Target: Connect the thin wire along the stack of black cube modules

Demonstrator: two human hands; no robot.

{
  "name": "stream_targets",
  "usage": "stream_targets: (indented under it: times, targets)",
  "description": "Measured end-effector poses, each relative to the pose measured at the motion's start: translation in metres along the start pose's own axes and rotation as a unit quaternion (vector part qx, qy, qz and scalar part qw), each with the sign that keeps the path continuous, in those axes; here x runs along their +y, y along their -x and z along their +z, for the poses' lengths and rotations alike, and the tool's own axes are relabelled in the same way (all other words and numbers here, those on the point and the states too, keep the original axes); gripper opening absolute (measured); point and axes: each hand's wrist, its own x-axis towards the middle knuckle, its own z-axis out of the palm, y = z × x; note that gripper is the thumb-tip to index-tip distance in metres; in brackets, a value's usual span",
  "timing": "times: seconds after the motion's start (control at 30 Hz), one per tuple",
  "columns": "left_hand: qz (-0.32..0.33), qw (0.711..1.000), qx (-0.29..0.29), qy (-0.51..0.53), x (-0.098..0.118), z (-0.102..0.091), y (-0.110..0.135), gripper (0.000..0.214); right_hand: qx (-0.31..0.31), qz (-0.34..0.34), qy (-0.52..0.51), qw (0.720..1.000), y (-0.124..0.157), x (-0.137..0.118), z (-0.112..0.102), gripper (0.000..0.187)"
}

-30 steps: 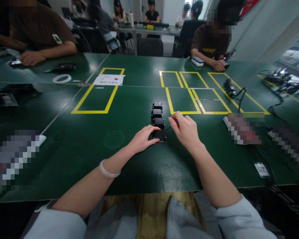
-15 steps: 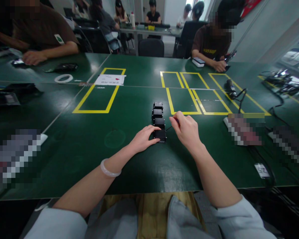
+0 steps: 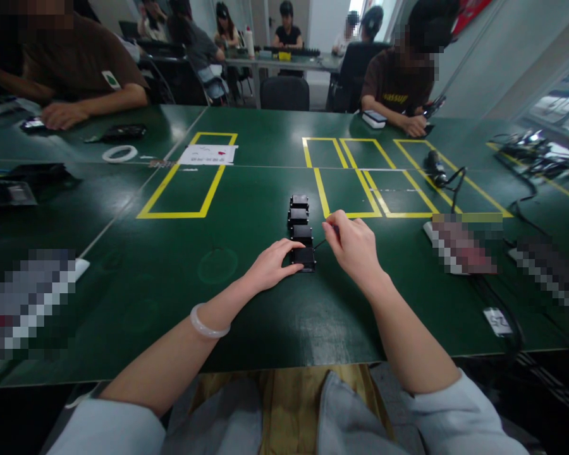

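Several black blocks with small shiny studs along their sides stand in a row on the green table, one behind another. My left hand pinches the nearest black block from its left, thumb at the near edge and fingers at the far edge. To the right, my right hand is closed around a thin dark rod-like tool. Its slim shaft points left and down to the right side of the nearest block. The fingers cover the rest of the tool, so its exact kind cannot be made out.
Yellow tape outlines mark the table ahead, with a white paper sheet at left. A tape roll lies farther left. Blurred devices and cables lie at right. Co-workers sit across the table.
The view has shifted very slightly. Both hands keep their places at the nearest block, with no clear movement of the tool.
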Motion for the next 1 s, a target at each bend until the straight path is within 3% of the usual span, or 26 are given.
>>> stream_targets:
  times: [0.33, 0.53, 0.73, 1.0]
  targets:
    - [0.005, 1.0, 0.002, 0.012, -0.0033, 0.0006, -0.0009, 0.036, -0.003, -0.002, -0.021, 1.0, 0.0001, -0.0006, 0.0005, 0.024]
    - [0.001, 1.0, 0.007, 0.027, -0.0022, 0.0006, -0.0006, 0.035, -0.003, -0.002, -0.035, 0.999, 0.0002, -0.0032, -0.001, 0.014]
    - [-0.002, 1.0, 0.01, 0.026, -0.0022, 0.0016, -0.0004, 0.036, -0.011, -0.009, -0.033, 0.999, 0.0001, -0.0024, -0.002, 0.026]
    - [-0.003, 1.0, 0.008, 0.027, -0.0015, 0.0007, -0.0003, 0.036, -0.023, -0.004, -0.045, 0.999, -0.0011, -0.0043, -0.0037, 0.018]
